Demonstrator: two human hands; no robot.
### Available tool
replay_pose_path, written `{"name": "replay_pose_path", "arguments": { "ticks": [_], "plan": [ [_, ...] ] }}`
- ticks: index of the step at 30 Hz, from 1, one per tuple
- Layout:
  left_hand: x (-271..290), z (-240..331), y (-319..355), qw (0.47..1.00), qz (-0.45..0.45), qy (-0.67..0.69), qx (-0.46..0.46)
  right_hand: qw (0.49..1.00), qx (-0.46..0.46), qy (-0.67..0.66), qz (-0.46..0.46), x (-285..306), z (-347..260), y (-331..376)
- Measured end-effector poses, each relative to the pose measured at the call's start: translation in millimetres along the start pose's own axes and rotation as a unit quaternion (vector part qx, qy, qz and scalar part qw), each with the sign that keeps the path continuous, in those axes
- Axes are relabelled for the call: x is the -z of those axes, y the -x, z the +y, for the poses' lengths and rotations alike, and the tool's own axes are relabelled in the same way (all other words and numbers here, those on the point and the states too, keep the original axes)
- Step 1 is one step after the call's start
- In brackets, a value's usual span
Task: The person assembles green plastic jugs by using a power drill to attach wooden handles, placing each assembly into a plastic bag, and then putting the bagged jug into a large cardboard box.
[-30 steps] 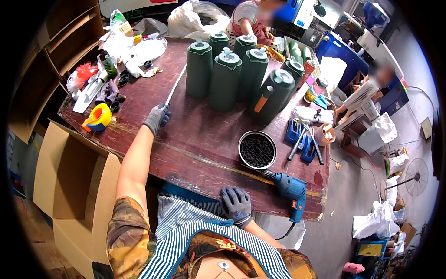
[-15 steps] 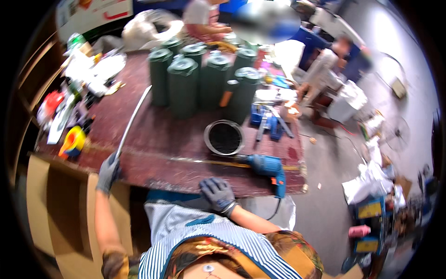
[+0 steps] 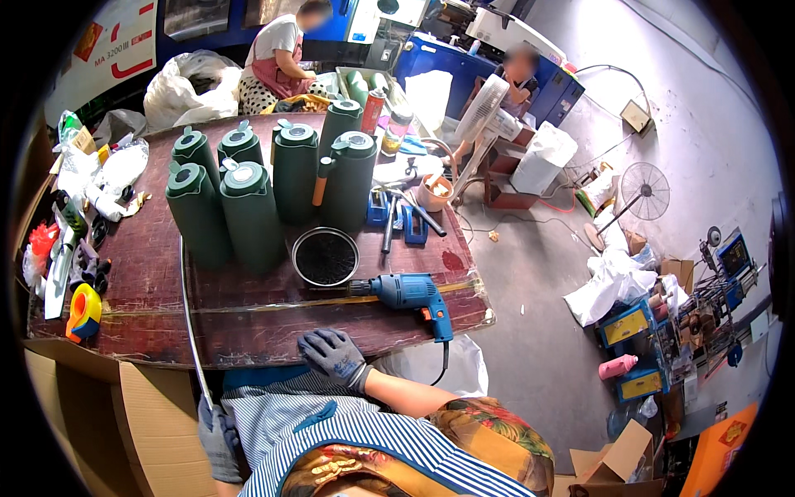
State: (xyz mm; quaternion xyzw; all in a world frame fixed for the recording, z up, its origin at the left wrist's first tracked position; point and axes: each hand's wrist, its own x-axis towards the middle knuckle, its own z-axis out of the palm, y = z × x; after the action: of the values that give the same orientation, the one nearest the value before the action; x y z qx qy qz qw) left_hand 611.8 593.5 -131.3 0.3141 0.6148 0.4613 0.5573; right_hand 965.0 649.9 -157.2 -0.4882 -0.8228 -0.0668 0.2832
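Low at the table's front left edge, my gloved left hand [image 3: 218,437] is closed round one end of a long thin whitish rod [image 3: 190,323]. The rod's far part lies over the table beside the green jugs. My gloved right hand [image 3: 334,358] rests at the front edge with its fingers loosely bent and apart, holding nothing. Beyond it stands a round metal-rimmed container [image 3: 325,258] with a black inside. A blue electric drill [image 3: 406,291] lies to its right, its chuck close to the container. Several dark green lidded jugs [image 3: 252,219] stand upright behind.
A yellow and orange tape dispenser [image 3: 84,312] and plastic bags [image 3: 116,170] occupy the table's left. Blue-handled tools [image 3: 406,222] and a small pot [image 3: 434,192] lie right. An open cardboard box [image 3: 157,422] is below left. Two people sit beyond the table; a fan [image 3: 644,191] stands right.
My left hand has come down and back toward my body, drawing the rod nearer and more upright in view. My right hand stays at the table edge. The head view has shifted.
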Motion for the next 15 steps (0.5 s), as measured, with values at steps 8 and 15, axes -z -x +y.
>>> {"name": "replay_pose_path", "arguments": {
  "ticks": [8, 15],
  "plan": [
    [-44.8, -2.2, 12.5, 0.999, 0.0, 0.04, 0.03, 1.0, -0.006, 0.028, -0.006, 5.7, 6.3, 8.5],
    [-16.3, 41.1, -80.8, 0.981, 0.051, 0.171, -0.08, 0.995, 0.045, 0.025, -0.082, -10.4, 6.9, -10.3]
  ]
}}
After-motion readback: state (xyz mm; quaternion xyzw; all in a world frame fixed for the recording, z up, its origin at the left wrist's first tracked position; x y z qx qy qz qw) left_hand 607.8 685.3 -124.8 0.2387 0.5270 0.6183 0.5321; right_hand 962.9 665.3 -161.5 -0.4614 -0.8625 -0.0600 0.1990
